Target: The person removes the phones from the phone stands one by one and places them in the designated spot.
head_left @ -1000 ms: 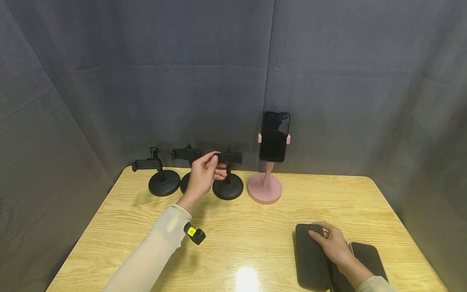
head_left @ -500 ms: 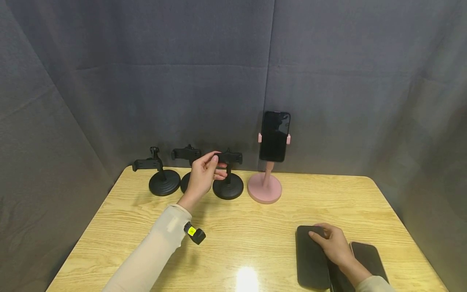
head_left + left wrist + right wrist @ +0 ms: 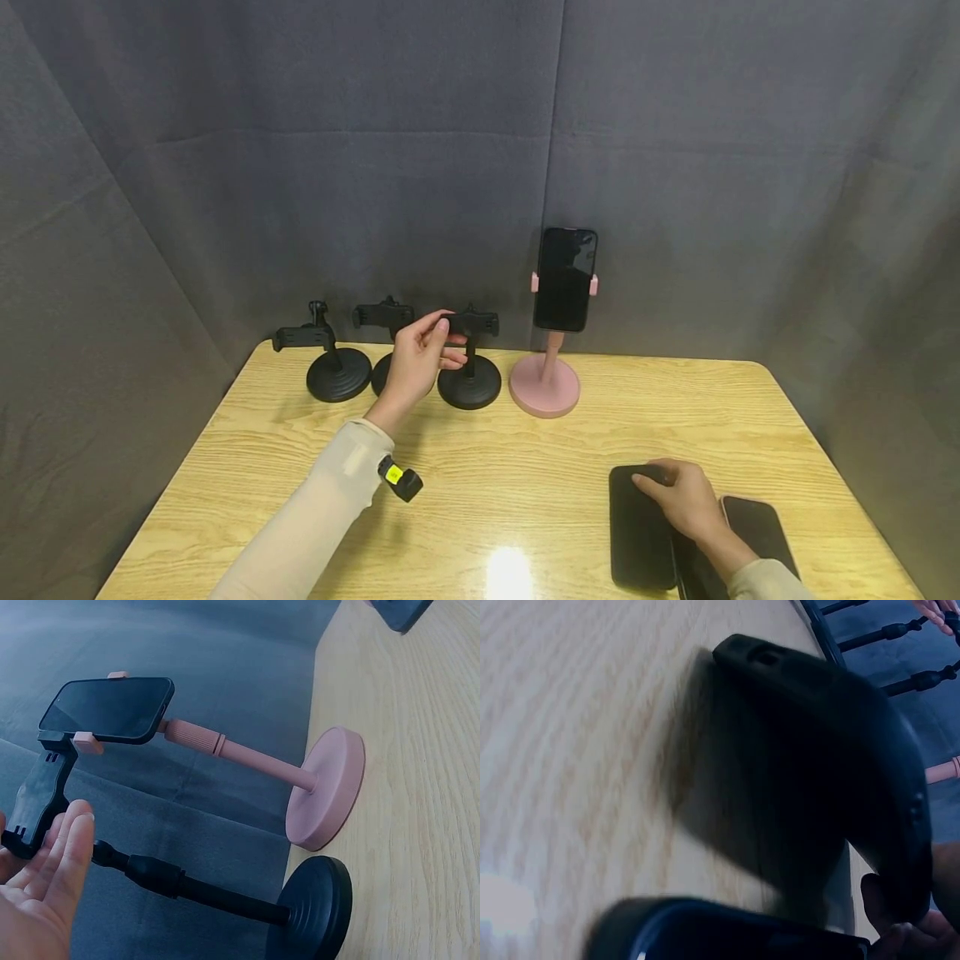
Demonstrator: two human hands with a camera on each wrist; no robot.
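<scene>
My left hand [image 3: 416, 358] pinches the left end of the clamp [image 3: 483, 323] on a black phone stand, thumb in front; in the left wrist view the clamp [image 3: 41, 795] reaches up past the fingers. At the front right, my right hand [image 3: 686, 500] grips a black phone [image 3: 637, 533] near its far end. The right wrist view shows this phone [image 3: 832, 727] tilted, with a dark shadow on the wood beneath it. A second dark phone [image 3: 696, 573] lies partly hidden under the right wrist, and another with a pale rim [image 3: 757, 529] lies to its right.
Two more black phone stands [image 3: 337, 375] are at the back left, one partly behind the left hand. A pink stand [image 3: 546, 392] holds an upright phone [image 3: 566, 279] right of the gripped stand. Grey cloth [image 3: 375, 167] hangs behind the wooden table [image 3: 450, 500].
The black phone in my right hand has shifted and tilted slightly, its near end a little farther up the head view. The left hand keeps its pinch on the clamp.
</scene>
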